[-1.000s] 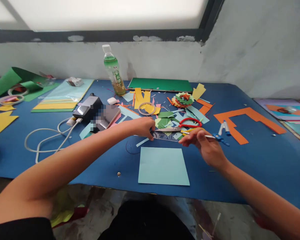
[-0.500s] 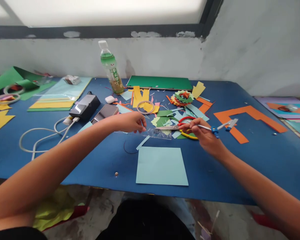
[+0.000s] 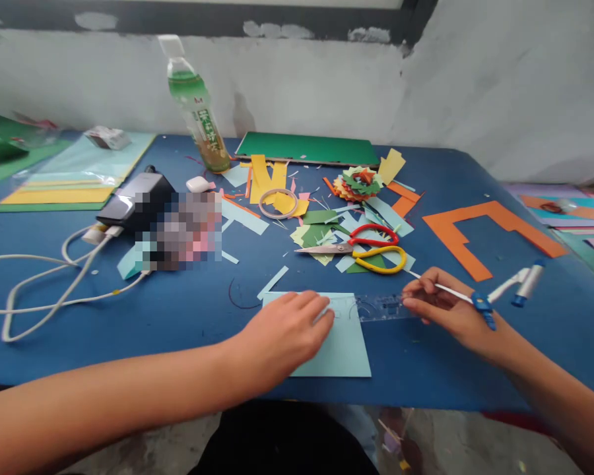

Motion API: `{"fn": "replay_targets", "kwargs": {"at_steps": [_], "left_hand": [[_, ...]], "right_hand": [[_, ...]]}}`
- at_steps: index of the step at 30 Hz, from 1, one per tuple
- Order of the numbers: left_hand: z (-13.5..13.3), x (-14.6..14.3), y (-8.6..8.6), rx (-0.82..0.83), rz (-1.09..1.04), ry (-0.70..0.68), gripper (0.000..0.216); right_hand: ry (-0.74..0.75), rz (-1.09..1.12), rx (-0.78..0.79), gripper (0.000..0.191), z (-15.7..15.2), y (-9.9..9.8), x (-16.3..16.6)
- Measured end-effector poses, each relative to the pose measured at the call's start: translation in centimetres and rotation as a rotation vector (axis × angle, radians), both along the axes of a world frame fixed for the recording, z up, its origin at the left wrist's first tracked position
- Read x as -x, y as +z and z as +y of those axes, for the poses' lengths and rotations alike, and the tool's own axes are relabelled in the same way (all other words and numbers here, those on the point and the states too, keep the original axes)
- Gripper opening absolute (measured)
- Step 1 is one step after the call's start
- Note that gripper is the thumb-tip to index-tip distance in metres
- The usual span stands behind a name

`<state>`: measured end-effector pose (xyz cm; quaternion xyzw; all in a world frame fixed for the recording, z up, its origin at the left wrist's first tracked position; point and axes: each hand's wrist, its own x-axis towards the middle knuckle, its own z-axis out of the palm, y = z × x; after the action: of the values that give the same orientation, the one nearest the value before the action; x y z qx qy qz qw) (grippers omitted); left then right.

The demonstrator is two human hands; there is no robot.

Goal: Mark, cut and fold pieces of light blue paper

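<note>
A pale blue paper square lies near the front edge of the blue table. A clear plastic ruler rests across the square's top right corner. My left hand lies on the paper, fingers down on the ruler's left end. My right hand touches the ruler's right end and pinches a blue and white drawing compass, whose legs stick out to the right. Red and yellow scissors lie just behind the paper.
Coloured paper scraps, a tape ring and a folded paper rosette litter the middle. A green tea bottle stands at the back. A power bank with white cable lies left; an orange cut-out lies right.
Both hands have come toward the front edge, bringing the ruler from beside the scissors down onto the pale blue square. The compass came along in my right hand. The camera tilted down.
</note>
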<state>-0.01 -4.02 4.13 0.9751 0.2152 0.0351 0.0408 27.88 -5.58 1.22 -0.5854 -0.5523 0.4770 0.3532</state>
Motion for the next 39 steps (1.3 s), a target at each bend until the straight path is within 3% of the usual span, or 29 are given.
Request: {"fn": "replay_targets", "kwargs": {"at_steps": [4,7,10,12,26,39], "left_hand": [[-1.6,-0.5,-1.8,-0.170,-0.005,-0.094,0.030],[-2.1,-0.8,-2.6,-0.223,-0.036,-0.076,0.033],[-2.1,-0.7,-2.9,-0.240,-0.078,-0.064,0.035],[-1.9,-0.5,-3.0,-0.224,-0.091,-0.066,0.035],[-1.5,0.1,-3.7,-0.195,-0.105,-0.005,0.040],[-1.7,0.0,-3.8,-0.192,-0.127,-0.017,0.039]], "right_hand": [[-0.055,-0.106,-0.047,0.041,-1.0,-1.8,-0.6],[-0.068,-0.359,-0.238,0.035,-1.3,-2.7,-0.9],[0.023,-0.584,-0.477,0.031,-1.4,-2.9,-1.4],[0.124,-0.609,-0.533,0.031,-1.3,-2.8,-1.8],[0.206,-0.667,-0.502,0.034,-1.2,-2.3,-1.9],[0.159,-0.631,-0.484,0.036,-1.2,-2.4,-1.5]]}}
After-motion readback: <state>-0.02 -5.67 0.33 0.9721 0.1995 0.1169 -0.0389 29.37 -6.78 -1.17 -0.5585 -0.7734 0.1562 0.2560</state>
